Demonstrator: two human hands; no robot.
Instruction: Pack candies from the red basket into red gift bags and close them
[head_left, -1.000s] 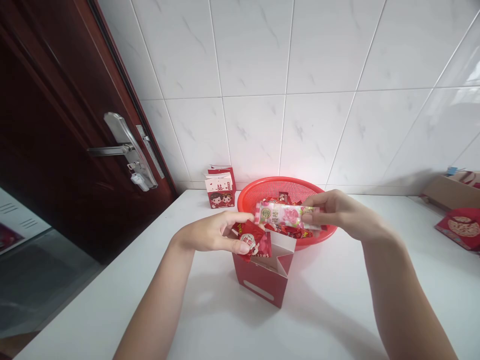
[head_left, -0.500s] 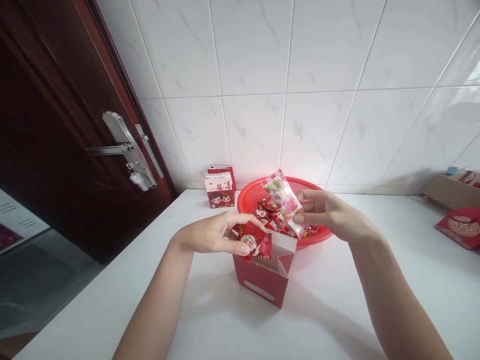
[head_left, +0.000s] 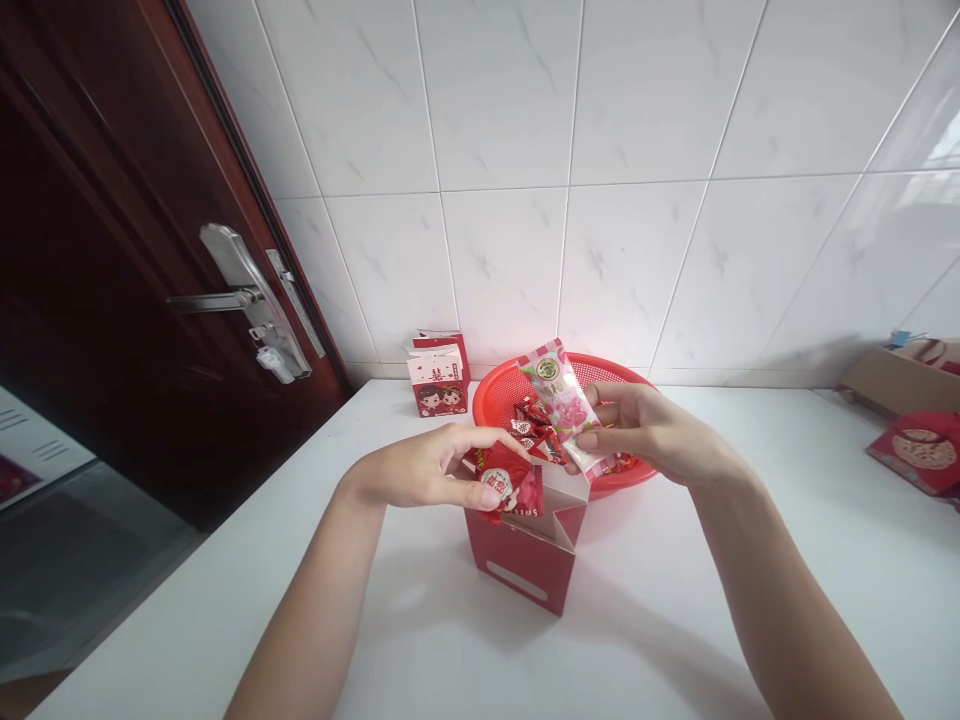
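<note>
My left hand is closed on red candy packets, held over the open top of a red paper gift box. How many packets it grips I cannot tell. Between the thumb and fingers of my right hand is a pink candy packet, tilted, above the near rim of a red plastic basket. Several red wrapped candies lie in the basket, partly hidden behind the pink packet and the box. The box stands upright on the white table, just in front of the basket.
Small printed gift boxes stand by the tiled wall, left of the basket. A cardboard box and a red printed packet sit at the right. A dark red door with a metal handle is beyond the table's left edge.
My right hand has moved slightly left and down with the pink candy packet, closer to the gift box. The left hand and its red packets have hardly moved.
</note>
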